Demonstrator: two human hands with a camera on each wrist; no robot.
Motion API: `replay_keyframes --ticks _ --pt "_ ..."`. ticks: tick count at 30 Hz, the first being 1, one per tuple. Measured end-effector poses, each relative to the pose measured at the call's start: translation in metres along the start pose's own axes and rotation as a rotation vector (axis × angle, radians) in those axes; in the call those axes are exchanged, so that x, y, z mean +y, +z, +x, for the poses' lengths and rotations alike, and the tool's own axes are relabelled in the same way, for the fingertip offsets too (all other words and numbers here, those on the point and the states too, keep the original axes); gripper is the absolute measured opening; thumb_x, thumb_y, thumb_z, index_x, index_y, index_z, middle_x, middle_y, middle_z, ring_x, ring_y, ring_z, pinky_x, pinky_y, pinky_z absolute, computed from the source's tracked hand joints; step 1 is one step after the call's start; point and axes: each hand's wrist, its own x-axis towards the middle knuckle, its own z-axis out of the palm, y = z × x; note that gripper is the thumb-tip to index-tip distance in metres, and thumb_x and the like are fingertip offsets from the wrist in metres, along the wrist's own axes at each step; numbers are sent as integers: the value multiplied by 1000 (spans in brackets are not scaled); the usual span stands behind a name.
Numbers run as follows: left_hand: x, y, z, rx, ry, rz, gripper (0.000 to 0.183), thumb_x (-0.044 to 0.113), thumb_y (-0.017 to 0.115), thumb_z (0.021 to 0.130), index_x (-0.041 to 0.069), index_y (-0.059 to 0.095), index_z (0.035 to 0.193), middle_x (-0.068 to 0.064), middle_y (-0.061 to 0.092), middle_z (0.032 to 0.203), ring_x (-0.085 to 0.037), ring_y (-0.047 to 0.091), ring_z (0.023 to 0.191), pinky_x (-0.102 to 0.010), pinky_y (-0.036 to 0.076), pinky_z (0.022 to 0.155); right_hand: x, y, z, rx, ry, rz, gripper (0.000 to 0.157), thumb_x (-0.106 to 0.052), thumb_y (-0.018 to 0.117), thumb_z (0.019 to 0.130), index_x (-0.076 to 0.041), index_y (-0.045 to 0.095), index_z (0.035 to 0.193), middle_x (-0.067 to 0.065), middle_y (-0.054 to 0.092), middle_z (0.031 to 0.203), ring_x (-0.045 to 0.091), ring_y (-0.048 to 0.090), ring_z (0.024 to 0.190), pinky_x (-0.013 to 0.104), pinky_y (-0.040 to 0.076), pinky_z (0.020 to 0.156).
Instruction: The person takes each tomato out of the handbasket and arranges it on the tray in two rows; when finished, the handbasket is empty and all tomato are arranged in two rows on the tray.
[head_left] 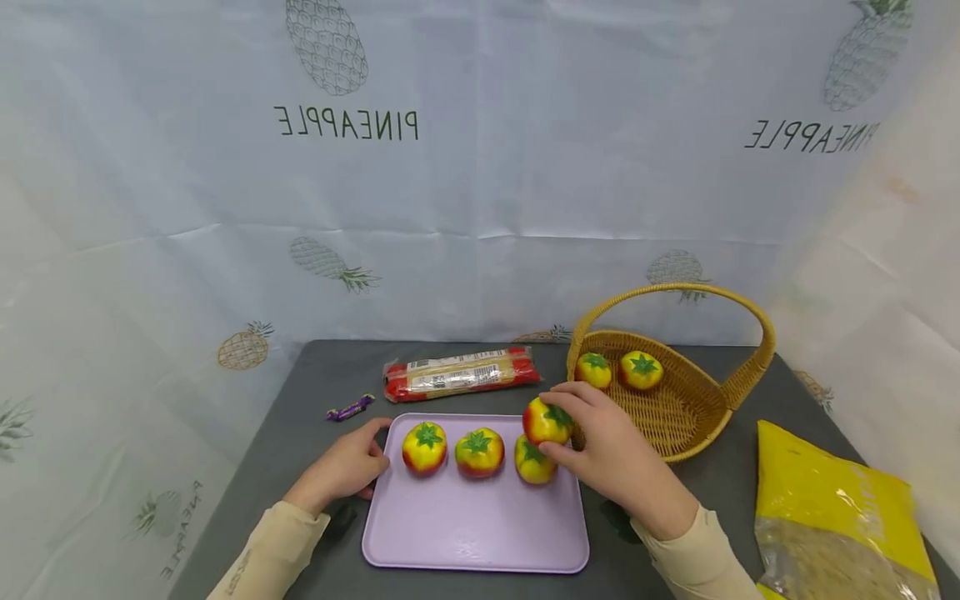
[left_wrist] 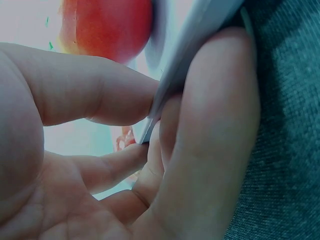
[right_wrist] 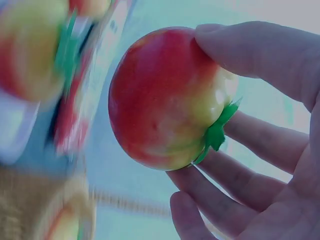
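My right hand [head_left: 611, 446] holds a round red-and-yellow fruit with a green leafy cap [head_left: 545, 423], like a tomato or persimmon. In the right wrist view, thumb and fingers pinch this fruit [right_wrist: 160, 100] from opposite sides. It is above the lilac tray's [head_left: 472, 537] back right corner, partly covering a matching fruit [head_left: 534, 468] on the tray. Two more such fruits, one at left [head_left: 424, 450] and one in the middle [head_left: 480, 454], stand in a row with it. My left hand [head_left: 348, 462] grips the tray's left edge, pinched between its fingers in the left wrist view.
A wicker basket [head_left: 675, 425] with a tall handle stands at back right, two matching fruits inside. Behind the tray lies a red-and-tan wrapped packet [head_left: 461, 375]; left of that, a purple-wrapped candy [head_left: 350, 407]. A yellow bag [head_left: 832, 492] lies at far right.
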Motion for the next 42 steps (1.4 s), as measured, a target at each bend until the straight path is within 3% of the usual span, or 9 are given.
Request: replay_keyframes --ticks 5,11,17,24,31,42 --pt "4 1 2 -6 6 7 68 9 70 95 11 47 160 -10 63 96 -23 64 60 -33 62 54 -32 27 4 -61 -59 42 57 -32 95 83 -19 73 134 -2 67 134 18 66 119 44 62 104" --pt "6 0 2 4 13 -1 67 6 68 95 10 48 159 -11 62 94 -23 64 60 -34 62 53 -61 56 8 -164 -171 73 57 -35 92 86 -19 72 137 0 66 137 20 63 124 45 58 110" --pt "6 0 3 -7 18 4 67 6 68 95 11 48 158 -11 62 95 -23 64 61 -33 62 54 -82 80 10 -240 -206 67 55 -36 90 88 -23 73 138 -2 65 138 17 62 125 43 56 112" --pt "4 -2 3 -6 22 -2 66 6 68 95 12 49 158 -10 63 94 -24 64 59 -33 61 53 -97 105 11 -298 -254 60 51 -38 89 89 -27 74 136 -7 66 132 12 60 119 37 55 111" --pt "-1 -2 0 2 2 -4 66 7 69 95 13 49 157 -10 63 93 -24 63 59 -32 61 53 -106 125 11 -294 -352 -9 45 -40 86 91 -25 75 132 -7 67 127 12 61 118 34 54 109" --pt "-1 -2 1 14 12 -10 65 7 70 94 12 50 156 -10 62 90 -24 62 58 -32 60 51 -110 133 12 -346 -357 2 49 -41 86 91 -28 72 137 -8 65 134 10 58 123 38 53 115"
